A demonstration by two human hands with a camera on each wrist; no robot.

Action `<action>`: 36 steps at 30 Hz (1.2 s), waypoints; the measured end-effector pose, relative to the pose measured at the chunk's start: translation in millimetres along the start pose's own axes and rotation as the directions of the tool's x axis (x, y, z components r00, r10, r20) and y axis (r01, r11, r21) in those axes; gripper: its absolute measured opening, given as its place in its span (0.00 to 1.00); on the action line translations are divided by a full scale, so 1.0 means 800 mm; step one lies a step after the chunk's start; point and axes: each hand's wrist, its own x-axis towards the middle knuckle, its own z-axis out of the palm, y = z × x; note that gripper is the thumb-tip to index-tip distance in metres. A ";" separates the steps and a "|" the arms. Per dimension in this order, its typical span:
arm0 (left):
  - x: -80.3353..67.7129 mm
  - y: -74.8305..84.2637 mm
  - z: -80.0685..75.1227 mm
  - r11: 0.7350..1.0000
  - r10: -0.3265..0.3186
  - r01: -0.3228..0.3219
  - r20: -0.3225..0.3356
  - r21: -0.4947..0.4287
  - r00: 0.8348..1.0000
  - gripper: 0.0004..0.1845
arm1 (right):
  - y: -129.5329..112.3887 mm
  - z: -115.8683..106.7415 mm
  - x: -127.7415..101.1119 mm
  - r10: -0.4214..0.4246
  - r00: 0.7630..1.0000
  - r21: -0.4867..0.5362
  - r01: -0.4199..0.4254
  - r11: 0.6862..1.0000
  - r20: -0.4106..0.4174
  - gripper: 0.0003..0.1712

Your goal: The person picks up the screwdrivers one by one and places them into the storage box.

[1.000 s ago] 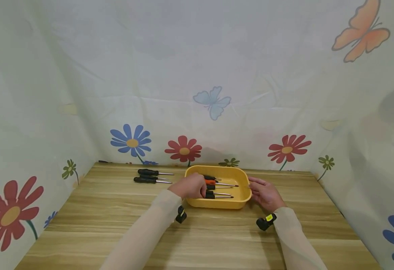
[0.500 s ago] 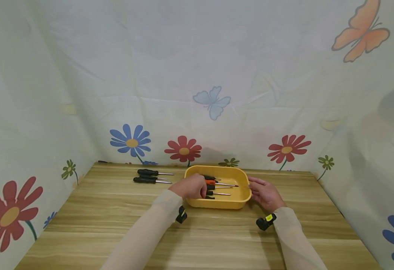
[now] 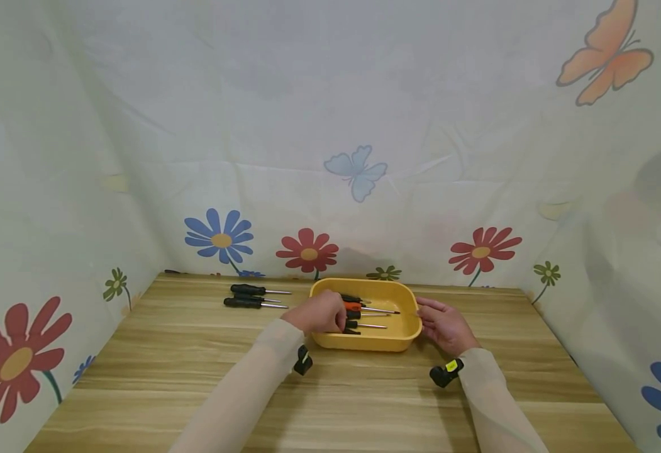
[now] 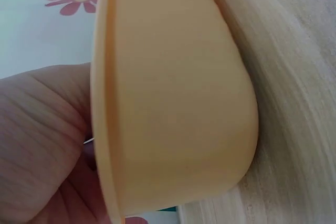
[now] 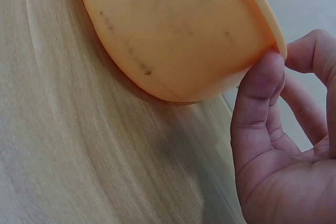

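Observation:
A yellow plastic tray (image 3: 404, 324) on the table holds several screwdrivers, black-handled apart from one orange-handled screwdriver (image 3: 353, 306). My left hand (image 3: 324, 313) reaches over the tray's left end, fingers bent down at the black handles. Its fingertips are hidden, so I cannot tell whether they hold a handle. In the left wrist view the tray wall (image 4: 178, 93) covers much of that hand (image 4: 42, 140). At the other end my right hand (image 3: 449, 327) pinches the tray rim between thumb and finger, clearest in the right wrist view, where the thumb (image 5: 260, 82) presses the outer side.
Left of the tray, several black screwdrivers (image 3: 253, 296) lie side by side on the wooden table (image 3: 364, 402), shafts pointing right. A flower-printed cloth (image 3: 262, 126) hangs behind the table and along both sides.
Since one second ago, the front screwdriver's metal shaft has gone from sight near the tray's front wall; a short black part shows there. Both hands have stayed almost in place.

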 end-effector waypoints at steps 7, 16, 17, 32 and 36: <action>-0.003 -0.011 -0.008 0.995 -0.024 0.023 -0.011 -0.093 1.000 0.05 | 0.000 0.001 0.000 -0.006 1.000 -0.003 0.006 1.000 0.003 0.29; -0.012 -0.033 -0.023 0.983 0.024 -0.038 -0.082 -0.177 0.996 0.05 | -0.002 0.000 -0.002 -0.009 1.000 -0.010 0.009 1.000 0.013 0.29; -0.015 -0.036 -0.025 0.981 0.032 -0.049 -0.091 -0.186 0.995 0.06 | -0.002 0.000 -0.002 -0.009 1.000 -0.011 0.009 1.000 0.013 0.29; -0.050 -0.085 -0.039 0.918 -0.021 -0.080 -0.249 -0.389 0.968 0.13 | -0.002 0.000 -0.002 -0.003 1.000 -0.014 0.003 1.000 0.006 0.29; -0.061 -0.100 -0.039 0.879 -0.060 -0.072 -0.259 -0.471 0.964 0.17 | -0.002 0.001 -0.003 -0.007 1.000 -0.016 0.007 1.000 0.008 0.29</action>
